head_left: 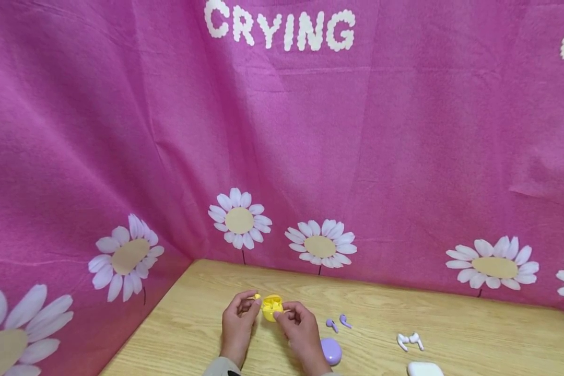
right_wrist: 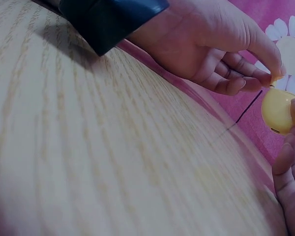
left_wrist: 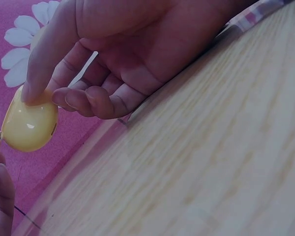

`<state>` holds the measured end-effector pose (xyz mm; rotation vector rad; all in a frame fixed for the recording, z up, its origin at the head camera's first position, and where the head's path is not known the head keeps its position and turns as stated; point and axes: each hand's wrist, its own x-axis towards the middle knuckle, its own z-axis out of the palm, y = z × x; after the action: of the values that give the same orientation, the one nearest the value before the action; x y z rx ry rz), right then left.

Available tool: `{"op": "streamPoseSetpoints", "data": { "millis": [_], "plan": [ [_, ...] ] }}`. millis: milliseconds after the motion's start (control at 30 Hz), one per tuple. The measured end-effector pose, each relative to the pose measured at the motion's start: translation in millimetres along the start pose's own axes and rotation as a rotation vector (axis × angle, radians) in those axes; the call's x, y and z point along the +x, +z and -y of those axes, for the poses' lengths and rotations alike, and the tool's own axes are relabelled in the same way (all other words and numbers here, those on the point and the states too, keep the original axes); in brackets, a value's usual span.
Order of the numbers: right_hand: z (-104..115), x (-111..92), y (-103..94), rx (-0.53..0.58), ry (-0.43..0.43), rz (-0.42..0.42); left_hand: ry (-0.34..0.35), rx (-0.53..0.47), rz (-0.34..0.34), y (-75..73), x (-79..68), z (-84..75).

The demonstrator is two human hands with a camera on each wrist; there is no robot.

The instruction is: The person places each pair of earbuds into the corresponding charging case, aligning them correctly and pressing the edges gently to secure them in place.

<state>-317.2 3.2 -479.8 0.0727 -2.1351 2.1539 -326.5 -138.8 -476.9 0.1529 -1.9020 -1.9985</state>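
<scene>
My left hand pinches a small yellow earbud between thumb and fingertips, just left of a yellow charging case. The case is held off the table by my right hand, its lid up and its inside facing me. Something yellow sits inside the case, too small to make out. Across the left wrist view, the right hand grips the rounded case by thumb and fingers. In the right wrist view, the left hand has the earbud close to the case's edge.
Two purple earbuds lie right of my hands, with a purple case near the right wrist. Farther right are two white earbuds and a white case. A pink daisy-print cloth hangs behind the wooden table.
</scene>
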Motion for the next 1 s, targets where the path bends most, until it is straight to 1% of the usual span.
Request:
{"op": "streamPoseSetpoints", "data": {
  "millis": [267,400,467,533,600,667,700,767,900,1000],
  "plan": [
    [-2,1,-0.2,-0.008,-0.009,-0.001,-0.004,-0.004,0.021,1.1,-1.8,0.7],
    [-2,0,-0.4,0.006,-0.02,0.012,0.014,0.044,0.024,0.6,-2.1,-0.2],
    [0,-1,-0.6,0.018,-0.024,0.017,0.019,0.073,0.023,1.1,-4.0,-5.0],
    [4,-3,-0.9,0.024,-0.023,0.021,0.031,0.103,0.02,1.3,-8.3,-13.6],
    [11,-7,-1.3,0.026,-0.025,0.028,0.026,0.117,0.017,1.8,-13.1,-22.9],
    [18,-10,-1.6,0.021,-0.025,0.032,0.021,0.12,0.019,2.4,-15.5,-28.1],
    [19,-10,-1.7,0.018,-0.026,0.031,0.019,0.117,0.022,2.9,-15.3,-28.0],
    [17,-9,-1.9,0.013,-0.033,0.028,0.014,0.111,0.028,3.7,-11.7,-22.3],
    [2,0,-1.1,0.014,-0.03,0.02,0.018,0.114,0.043,3.7,-2.9,-5.6],
    [-3,1,-0.2,0.007,-0.03,0.025,0.021,0.128,0.048,1.7,-1.1,1.6]
  ]
}}
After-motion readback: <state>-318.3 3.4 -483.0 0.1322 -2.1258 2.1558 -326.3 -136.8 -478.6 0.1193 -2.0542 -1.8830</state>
